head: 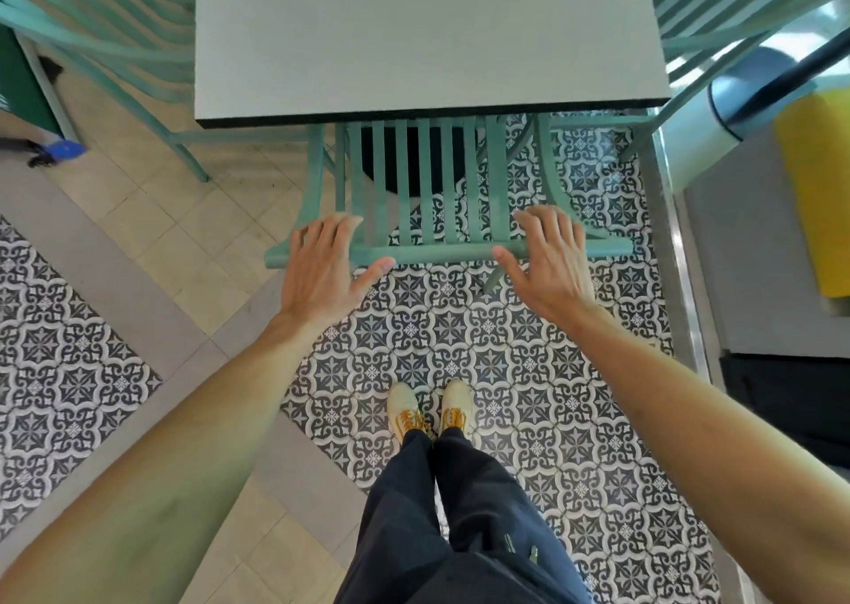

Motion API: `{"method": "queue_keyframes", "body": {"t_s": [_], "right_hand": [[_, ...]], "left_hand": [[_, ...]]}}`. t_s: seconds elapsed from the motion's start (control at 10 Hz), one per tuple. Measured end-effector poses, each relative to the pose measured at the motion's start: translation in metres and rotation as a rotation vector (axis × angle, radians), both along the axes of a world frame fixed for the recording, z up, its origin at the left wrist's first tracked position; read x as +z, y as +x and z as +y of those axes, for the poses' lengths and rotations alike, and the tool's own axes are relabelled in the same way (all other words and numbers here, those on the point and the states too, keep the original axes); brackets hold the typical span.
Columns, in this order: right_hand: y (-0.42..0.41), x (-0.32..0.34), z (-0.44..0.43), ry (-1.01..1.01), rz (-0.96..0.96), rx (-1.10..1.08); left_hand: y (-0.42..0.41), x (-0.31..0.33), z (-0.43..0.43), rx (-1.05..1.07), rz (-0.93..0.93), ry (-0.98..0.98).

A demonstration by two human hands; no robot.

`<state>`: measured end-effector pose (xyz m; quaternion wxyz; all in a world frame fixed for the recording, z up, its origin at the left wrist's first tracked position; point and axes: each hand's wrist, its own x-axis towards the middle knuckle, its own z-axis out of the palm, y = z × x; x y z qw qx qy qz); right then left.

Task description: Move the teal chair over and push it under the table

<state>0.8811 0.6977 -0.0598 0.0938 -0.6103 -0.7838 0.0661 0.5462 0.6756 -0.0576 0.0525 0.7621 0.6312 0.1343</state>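
While both hands rest on its top rail, the teal chair [432,199] sits tucked under the table [423,38].
Left hand [322,268] and right hand [547,258] lie flat, fingers spread, gripping nothing. Chair seat is hidden beneath the tabletop; 2 shoes [430,408] stand on patterned floor tile [506,350] behind it.

A café: patterned floor tiles [529,364], matching teal chairs [427,189], table [414,38].

Bright, even daylight fills the scene, strongest at the upper right, where a pale glare washes out detail. Shadows are soft and faint. The tabletop [427,33] reads flat and matte. Wide-angle distortion bends the edges; the corners and forearms look smeared, the centre sharper.
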Motion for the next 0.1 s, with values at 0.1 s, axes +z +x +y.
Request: {"method": "queue_keyframes", "body": {"t_s": [0.1], "right_hand": [[-0.0101, 0.0263, 0.0043, -0.005, 0.036, 0.000]], "left_hand": [[0.0053, 0.0279, 0.0069, -0.033, -0.043, 0.007]]}}
